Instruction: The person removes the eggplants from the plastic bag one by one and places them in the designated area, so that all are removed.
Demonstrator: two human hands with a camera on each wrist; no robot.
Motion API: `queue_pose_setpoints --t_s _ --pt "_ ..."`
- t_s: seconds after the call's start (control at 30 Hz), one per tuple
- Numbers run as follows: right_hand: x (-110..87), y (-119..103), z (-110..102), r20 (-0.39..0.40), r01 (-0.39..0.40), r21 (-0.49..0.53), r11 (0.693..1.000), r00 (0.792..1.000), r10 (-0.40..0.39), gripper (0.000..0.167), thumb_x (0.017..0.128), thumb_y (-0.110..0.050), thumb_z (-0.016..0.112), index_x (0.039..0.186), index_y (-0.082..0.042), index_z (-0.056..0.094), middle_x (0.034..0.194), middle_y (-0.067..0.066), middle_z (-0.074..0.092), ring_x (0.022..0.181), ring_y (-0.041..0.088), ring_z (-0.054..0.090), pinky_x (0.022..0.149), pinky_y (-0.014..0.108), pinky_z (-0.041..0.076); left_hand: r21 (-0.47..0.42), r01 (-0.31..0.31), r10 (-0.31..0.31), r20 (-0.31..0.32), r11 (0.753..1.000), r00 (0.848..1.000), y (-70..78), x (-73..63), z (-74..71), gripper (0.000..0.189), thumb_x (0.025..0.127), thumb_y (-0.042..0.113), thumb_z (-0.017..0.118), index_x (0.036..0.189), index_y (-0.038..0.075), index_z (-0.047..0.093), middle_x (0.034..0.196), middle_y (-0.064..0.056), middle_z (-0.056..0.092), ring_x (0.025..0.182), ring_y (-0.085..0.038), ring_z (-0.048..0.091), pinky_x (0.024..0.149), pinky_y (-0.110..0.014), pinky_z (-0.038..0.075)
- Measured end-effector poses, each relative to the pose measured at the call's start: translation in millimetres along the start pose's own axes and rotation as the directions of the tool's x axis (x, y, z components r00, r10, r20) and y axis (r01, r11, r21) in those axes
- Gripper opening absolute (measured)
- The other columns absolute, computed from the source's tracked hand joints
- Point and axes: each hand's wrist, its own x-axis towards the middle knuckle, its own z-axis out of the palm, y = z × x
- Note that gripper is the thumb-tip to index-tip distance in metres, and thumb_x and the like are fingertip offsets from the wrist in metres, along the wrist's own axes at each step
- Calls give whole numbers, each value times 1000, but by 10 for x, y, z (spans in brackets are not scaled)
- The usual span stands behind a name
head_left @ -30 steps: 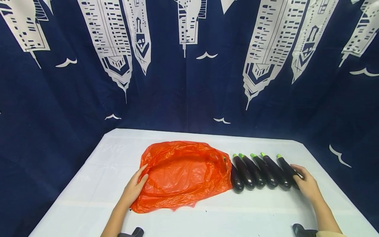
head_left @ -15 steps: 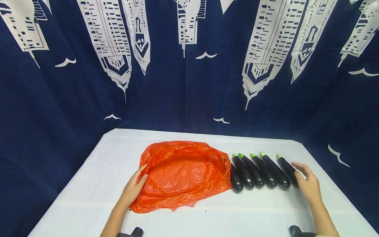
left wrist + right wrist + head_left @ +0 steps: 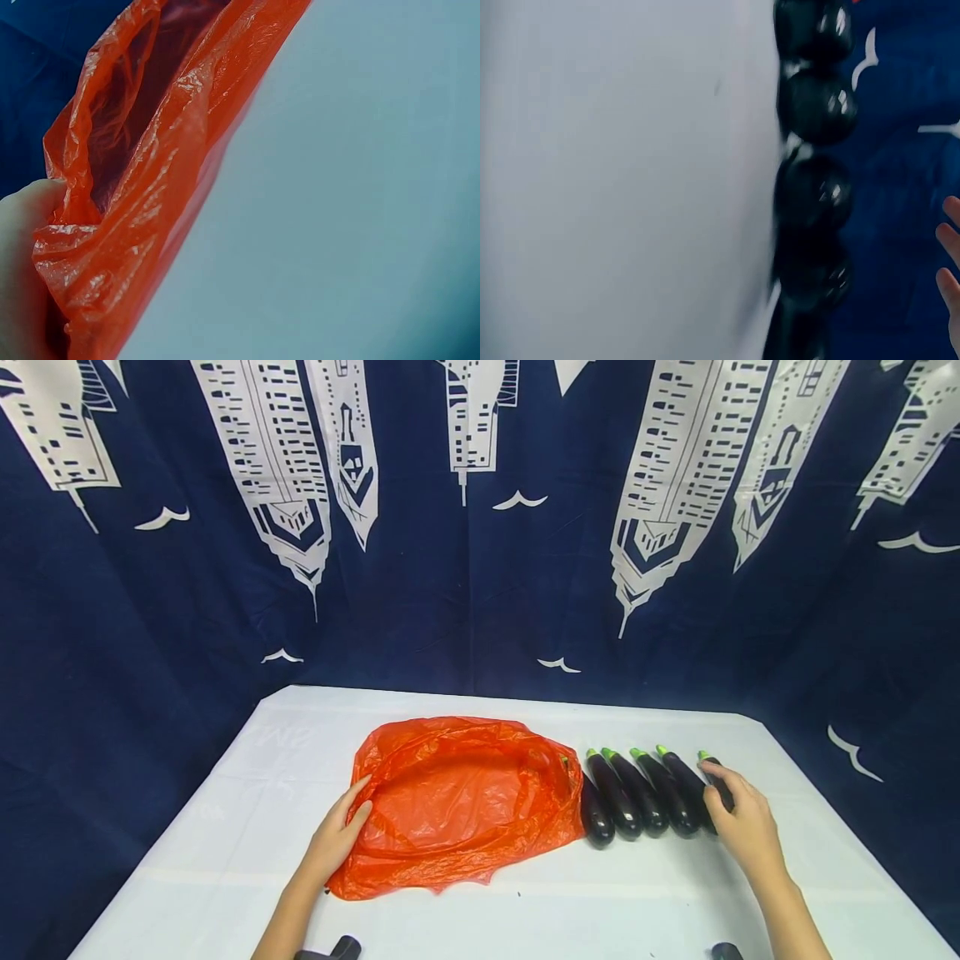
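An orange-red plastic bag (image 3: 450,793) lies spread on the white table with its mouth gaping. At its left side my left hand (image 3: 335,839) holds the rim between thumb and fingers; in the left wrist view the film bunches beside the hand (image 3: 26,255). Right of the bag several dark eggplants (image 3: 647,797) with green stem ends lie side by side in a row. My right hand (image 3: 746,822) hovers at the right end of the row, partly covering the last eggplant (image 3: 724,792). Its fingertips (image 3: 949,240) are spread and apart from the eggplants in the right wrist view.
The white table (image 3: 525,918) extends in front of the bag and row. A dark blue cloth (image 3: 450,610) with white building and bird prints hangs behind. The leftmost eggplant (image 3: 597,818) is partly covered by the bag's right edge.
My right hand has moved left from beside the last eggplant to over it, covering more of it. The left hand and the bag have stayed put.
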Motion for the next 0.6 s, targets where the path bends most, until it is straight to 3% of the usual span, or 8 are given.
queue_pose_setpoints --t_s 0.17,0.23,0.37,0.6 --pt "-104 -663 -186 45 103 -18 995 994 -102 37 93 -23 44 128 -11 50 133 21 46 126 42 36 105 60 19 2 -7 7 -9 1000 1000 -8 -3 -3 53 95 41 41 142 20 29 148 -16 26 136 -39 23 105 -63 19" --pt "-123 -816 -216 72 146 -62 987 987 -141 39 93 -25 45 129 -10 48 134 21 45 127 41 35 107 59 17 3 -13 13 -12 1000 1000 -9 -2 -2 53 95 41 41 142 20 29 148 -17 27 136 -39 23 105 -63 19" --pt "-133 -1008 -275 177 217 -140 966 966 -191 50 93 -37 45 134 -9 41 138 24 38 128 45 30 108 61 8 -3 -11 11 -8 1000 1000 -10 5 2 54 95 42 41 142 21 29 148 -16 26 136 -39 22 105 -63 19" --pt "-158 -1142 -302 341 208 -251 946 933 -114 68 87 -58 44 144 -24 26 149 18 23 131 56 11 97 70 -18 0 -11 11 -6 1000 1000 -11 3 1 53 95 42 41 142 22 29 148 -16 26 136 -39 22 105 -63 19"
